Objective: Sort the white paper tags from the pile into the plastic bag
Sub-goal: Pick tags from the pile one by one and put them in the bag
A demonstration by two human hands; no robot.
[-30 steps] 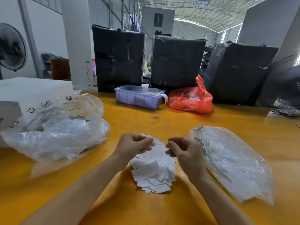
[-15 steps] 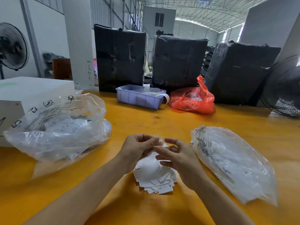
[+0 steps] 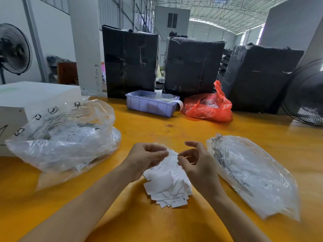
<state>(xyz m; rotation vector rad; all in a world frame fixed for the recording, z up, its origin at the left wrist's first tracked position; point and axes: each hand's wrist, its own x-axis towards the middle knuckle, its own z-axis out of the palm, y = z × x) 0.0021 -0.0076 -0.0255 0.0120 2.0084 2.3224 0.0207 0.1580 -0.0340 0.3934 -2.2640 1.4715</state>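
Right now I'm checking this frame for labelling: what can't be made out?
- Head view: what the left hand pinches, motion-blurred.
- Print on the white paper tags: too small, apart from one S.
- Lilac tray contents: hidden by its wall.
- Fan: cut off at the right edge.

We hold our left hand point(image 3: 146, 158) and right hand point(image 3: 195, 161), fingers curled and blurred, above the pile of white paper tags point(image 3: 168, 187) on the yellow table point(image 3: 157, 126), between two clear plastic bags point(image 3: 251, 173).
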